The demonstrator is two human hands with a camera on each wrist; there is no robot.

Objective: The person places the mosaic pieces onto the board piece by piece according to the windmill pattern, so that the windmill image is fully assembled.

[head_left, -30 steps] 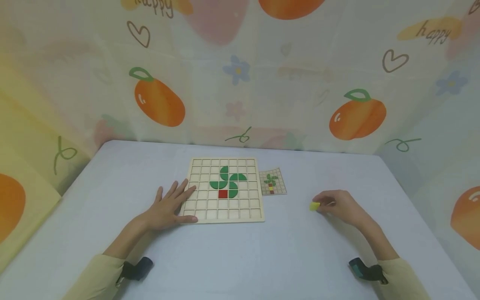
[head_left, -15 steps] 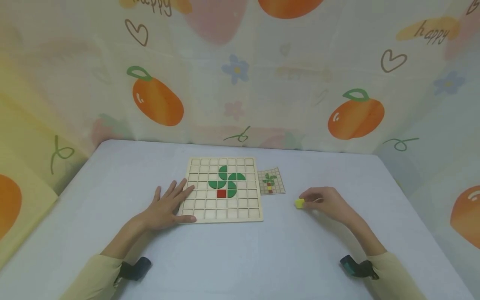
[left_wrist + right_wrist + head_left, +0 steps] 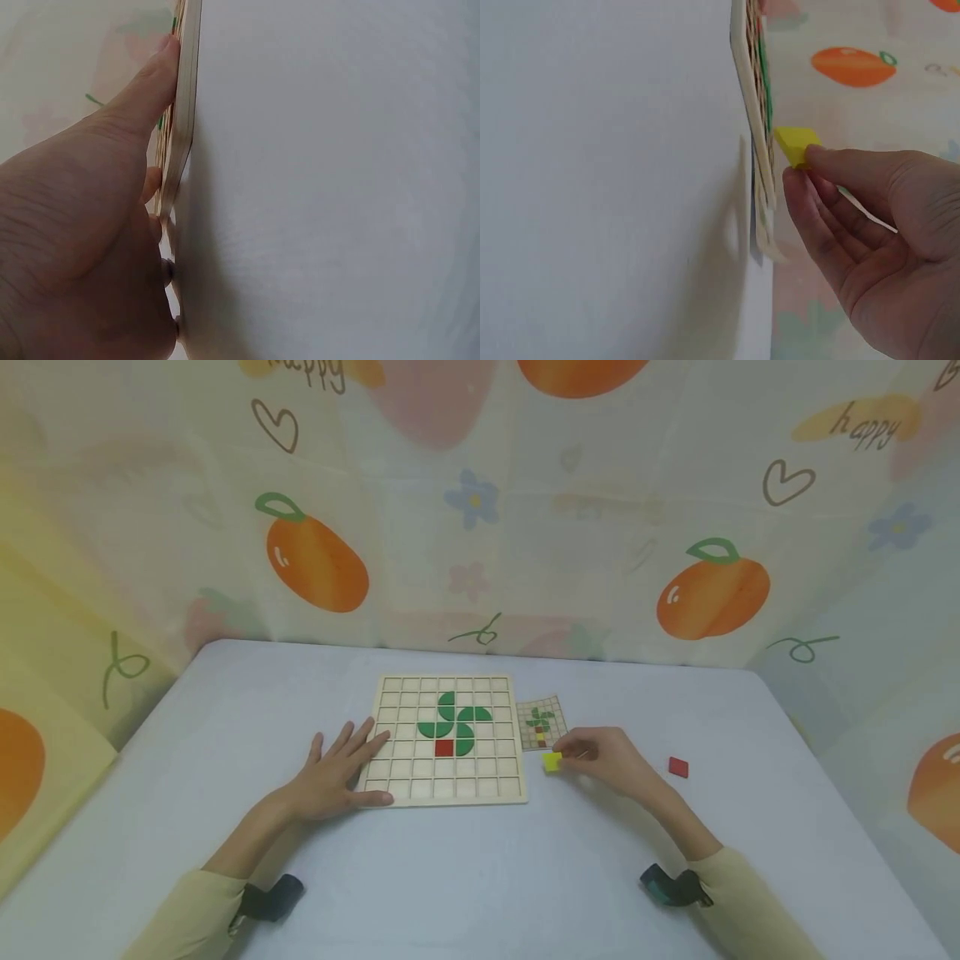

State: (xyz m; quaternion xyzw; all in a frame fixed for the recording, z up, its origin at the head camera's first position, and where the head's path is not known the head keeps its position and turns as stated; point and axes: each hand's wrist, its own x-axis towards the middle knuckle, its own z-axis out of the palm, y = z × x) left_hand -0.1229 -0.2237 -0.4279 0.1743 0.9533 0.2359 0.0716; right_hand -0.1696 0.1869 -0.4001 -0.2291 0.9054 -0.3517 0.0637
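A pale wooden grid board (image 3: 486, 789) lies on the table, with green quarter-round pieces (image 3: 464, 740) forming a pinwheel and one red square tile (image 3: 444, 748) below them. My left hand (image 3: 330, 781) rests spread on the board's left edge, thumb on the near-left corner; the left wrist view shows the thumb against the board's side. Between thumb and fingertips, my right hand (image 3: 603, 762) pinches a yellow square tile (image 3: 552, 762), held just right of the board and above the table. In the right wrist view the yellow tile (image 3: 796, 144) stands out clear of the fingertips.
A small pattern card (image 3: 531, 710), printed with the pinwheel and a red-yellow-red column, lies against the board's right side, partly behind the right hand. Another red square tile (image 3: 678, 767) lies farther right on the white tabletop (image 3: 465, 885). A fruit-printed cloth hangs behind.
My right hand has moved left with the yellow tile, from the right of the table to near the board. The loose red tile has come into sight. The left hand stays put.
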